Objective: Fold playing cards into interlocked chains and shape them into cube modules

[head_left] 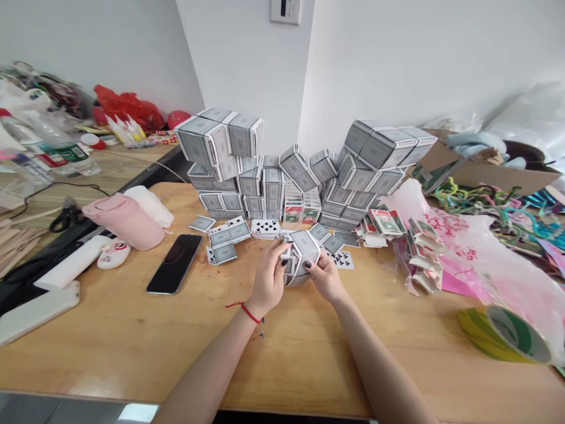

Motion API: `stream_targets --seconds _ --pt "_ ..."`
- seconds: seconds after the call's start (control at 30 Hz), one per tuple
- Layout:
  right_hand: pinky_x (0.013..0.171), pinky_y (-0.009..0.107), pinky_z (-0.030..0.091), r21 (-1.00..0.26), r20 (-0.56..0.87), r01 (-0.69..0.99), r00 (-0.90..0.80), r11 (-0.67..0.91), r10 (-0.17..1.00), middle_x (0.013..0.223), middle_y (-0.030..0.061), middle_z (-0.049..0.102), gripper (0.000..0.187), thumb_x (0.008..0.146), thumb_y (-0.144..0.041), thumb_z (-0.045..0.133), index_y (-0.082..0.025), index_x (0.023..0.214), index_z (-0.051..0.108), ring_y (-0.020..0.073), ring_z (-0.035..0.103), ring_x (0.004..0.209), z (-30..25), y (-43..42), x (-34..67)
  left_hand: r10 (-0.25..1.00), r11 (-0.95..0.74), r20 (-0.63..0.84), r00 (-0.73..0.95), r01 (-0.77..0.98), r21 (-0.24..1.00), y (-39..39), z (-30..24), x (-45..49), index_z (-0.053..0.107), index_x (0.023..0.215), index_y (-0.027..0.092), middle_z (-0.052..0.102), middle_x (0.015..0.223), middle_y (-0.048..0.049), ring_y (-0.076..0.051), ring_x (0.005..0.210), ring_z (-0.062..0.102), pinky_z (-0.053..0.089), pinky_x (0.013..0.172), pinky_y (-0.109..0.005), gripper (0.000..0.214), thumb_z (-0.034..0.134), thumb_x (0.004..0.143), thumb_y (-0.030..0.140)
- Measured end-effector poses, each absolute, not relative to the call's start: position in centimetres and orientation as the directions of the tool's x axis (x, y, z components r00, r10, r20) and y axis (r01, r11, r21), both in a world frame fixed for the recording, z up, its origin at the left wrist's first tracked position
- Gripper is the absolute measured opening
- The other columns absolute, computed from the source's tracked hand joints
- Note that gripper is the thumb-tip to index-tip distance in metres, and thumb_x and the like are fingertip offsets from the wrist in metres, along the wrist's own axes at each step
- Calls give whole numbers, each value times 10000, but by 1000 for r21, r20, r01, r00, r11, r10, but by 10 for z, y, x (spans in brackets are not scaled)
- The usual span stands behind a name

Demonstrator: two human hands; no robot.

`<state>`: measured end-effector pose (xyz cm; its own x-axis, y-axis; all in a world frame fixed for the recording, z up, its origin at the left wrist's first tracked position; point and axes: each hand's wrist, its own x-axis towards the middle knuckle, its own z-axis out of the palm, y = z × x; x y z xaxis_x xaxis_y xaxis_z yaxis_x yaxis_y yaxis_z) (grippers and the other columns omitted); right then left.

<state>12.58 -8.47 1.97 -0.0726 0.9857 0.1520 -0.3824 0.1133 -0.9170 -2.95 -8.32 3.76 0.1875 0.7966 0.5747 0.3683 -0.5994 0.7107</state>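
Note:
Both my hands hold a cube made of interlocked playing cards (301, 254) just above the wooden table (132, 347). My left hand (268, 280) grips its left side with fingers curled; a red string circles that wrist. My right hand (325, 277) pinches its right side, dark-nailed fingers on the card edge. Behind them stands a wall of stacked card cubes (273, 182) against the wall corner. Loose cards (225, 238) lie face down and face up just beyond my hands.
A black phone (175, 263) lies left of my hands, beside a pink bottle (126, 221). Card packs (388, 222) and a pink plastic bag (477, 259) sit to the right. A green-yellow tape roll (503, 333) lies at the right front. Water bottles (48, 150) clutter the far left.

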Motion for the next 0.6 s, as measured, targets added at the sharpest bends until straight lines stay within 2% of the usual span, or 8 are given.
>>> stream_targets --seconds 0.4,0.6 --pt "815 330 452 -923 212 -324 18 206 977 951 37 667 286 693 -315 686 -225 956 620 190 599 873 21 -84 126 766 -628 613 193 431 648 -82 38 -30 474 1182 218 492 1235 -103 -198 1179 447 387 987 -379 332 459 851 223" --pt "751 318 466 -939 178 -281 97 199 979 869 25 675 279 664 -339 701 -212 903 631 180 599 793 21 -85 125 744 -649 642 185 430 627 -83 37 -29 475 1204 234 513 1240 -97 -203 1167 477 415 970 -384 356 468 848 240"
